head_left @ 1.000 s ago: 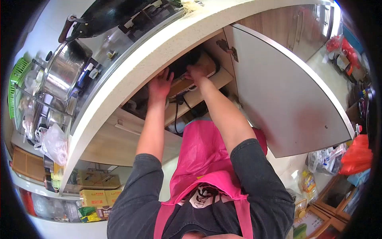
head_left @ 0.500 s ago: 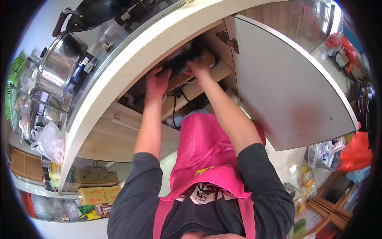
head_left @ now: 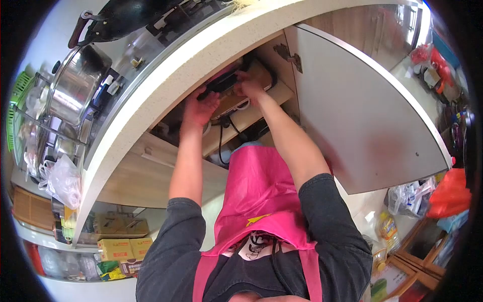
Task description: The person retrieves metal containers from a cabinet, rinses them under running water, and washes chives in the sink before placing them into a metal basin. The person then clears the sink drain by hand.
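Note:
Inside the open cupboard, both hands reach in under the countertop. My left hand [head_left: 200,106] is closed at the left end of a dark, shallow, pan-like object [head_left: 221,83], its fingertips partly hidden in shadow. At the object's right end, my right hand [head_left: 249,86] is closed on the near edge. A reddish sheen shows on the object's upper side; its far part is hidden by the counter. Beneath it, a light-brown appliance or box with a pale rim [head_left: 236,103] sits on the cupboard shelf [head_left: 261,105]. A black cable [head_left: 220,141] hangs below.
The cupboard door [head_left: 367,105] stands open to the right. Above runs the curved countertop edge [head_left: 136,95], with a black wok [head_left: 126,20] and a steel pot [head_left: 80,80] on the stove side. An oil bottle [head_left: 388,229] and bags are on the floor at right.
The dark object has shifted slightly inside the cupboard, and a reddish sheen now shows on it. Both hands have moved a little with it, the right one slightly left.

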Demonstrator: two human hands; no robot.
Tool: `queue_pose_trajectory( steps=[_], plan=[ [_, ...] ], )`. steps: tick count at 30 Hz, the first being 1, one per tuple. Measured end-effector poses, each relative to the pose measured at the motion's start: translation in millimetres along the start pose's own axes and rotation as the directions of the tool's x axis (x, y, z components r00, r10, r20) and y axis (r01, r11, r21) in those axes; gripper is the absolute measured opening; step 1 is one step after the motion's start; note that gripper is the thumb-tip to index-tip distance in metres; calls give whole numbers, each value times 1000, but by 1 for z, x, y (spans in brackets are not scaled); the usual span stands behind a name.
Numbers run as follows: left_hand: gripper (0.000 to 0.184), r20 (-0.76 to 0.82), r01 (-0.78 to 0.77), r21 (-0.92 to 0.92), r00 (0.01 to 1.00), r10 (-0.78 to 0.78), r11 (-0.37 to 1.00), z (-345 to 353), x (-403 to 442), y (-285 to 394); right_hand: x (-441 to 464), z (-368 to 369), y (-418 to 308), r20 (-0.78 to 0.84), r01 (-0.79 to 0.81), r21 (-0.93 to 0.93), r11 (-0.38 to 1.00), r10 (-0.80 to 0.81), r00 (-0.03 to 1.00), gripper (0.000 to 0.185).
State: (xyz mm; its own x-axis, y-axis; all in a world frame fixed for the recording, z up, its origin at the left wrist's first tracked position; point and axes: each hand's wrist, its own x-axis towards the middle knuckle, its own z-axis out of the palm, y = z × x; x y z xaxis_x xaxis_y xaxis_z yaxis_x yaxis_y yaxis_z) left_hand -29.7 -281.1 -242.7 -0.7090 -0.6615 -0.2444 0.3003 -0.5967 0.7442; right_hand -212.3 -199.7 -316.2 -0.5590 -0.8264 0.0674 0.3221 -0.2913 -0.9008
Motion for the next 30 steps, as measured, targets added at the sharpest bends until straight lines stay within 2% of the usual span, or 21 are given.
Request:
queue_pose_trajectory(
  steps=[2,4,6,8,10,12,16,18,19,21,22,23,25,28,30],
  plan=[
    [34,-184,-75,3,980,75,997,16,-5,-12,3,2,2,30,-12,-64,998,14,999,51],
    [39,-112,-188,9,976,188,982,1,12,-15,40,-6,55,-63,239,-348,906,-278,959,45],
    [44,-73,-286,-15,956,284,958,0,16,-18,53,-10,66,-140,215,-441,872,-303,943,39],
    [47,-66,-365,-58,930,361,929,14,5,-23,42,-7,35,-233,23,-307,951,-99,967,32],
    [50,-1,-427,-151,902,432,891,17,5,-24,29,-1,17,-284,-50,-127,991,12,959,28],
    [52,20,-458,-254,878,478,852,15,10,-22,25,5,11,-304,-35,-41,999,21,952,28],
    [51,-28,-394,-421,906,422,817,13,40,-10,81,-2,66,-320,52,-105,993,-83,944,34],
    [49,-2,-457,-228,883,469,860,5,52,-11,90,-3,68,-314,21,-216,976,-89,945,51],
    [47,58,-543,5,839,541,840,-1,55,-16,91,-3,65,-309,-33,-305,952,-66,949,69],
    [44,22,-462,125,886,463,878,-10,58,-19,88,-3,62,-293,-6,-385,923,-116,949,86],
    [43,-75,-305,-4,950,304,952,-3,45,-15,81,-1,63,-279,71,-379,923,-187,942,85],
    [42,-144,-153,-154,981,131,976,7,35,-11,79,0,58,-267,118,-434,893,-253,930,80],
    [43,-85,-150,-155,987,138,976,6,32,-11,78,-2,56,-246,159,-593,789,-365,898,69],
    [39,-37,-214,-103,977,211,971,-4,42,-19,80,-6,48,-177,139,-844,518,-513,840,48],
    [42,-57,-252,-104,967,247,962,-2,40,-20,83,-2,42,-144,38,-922,386,-430,891,48]
  ],
)
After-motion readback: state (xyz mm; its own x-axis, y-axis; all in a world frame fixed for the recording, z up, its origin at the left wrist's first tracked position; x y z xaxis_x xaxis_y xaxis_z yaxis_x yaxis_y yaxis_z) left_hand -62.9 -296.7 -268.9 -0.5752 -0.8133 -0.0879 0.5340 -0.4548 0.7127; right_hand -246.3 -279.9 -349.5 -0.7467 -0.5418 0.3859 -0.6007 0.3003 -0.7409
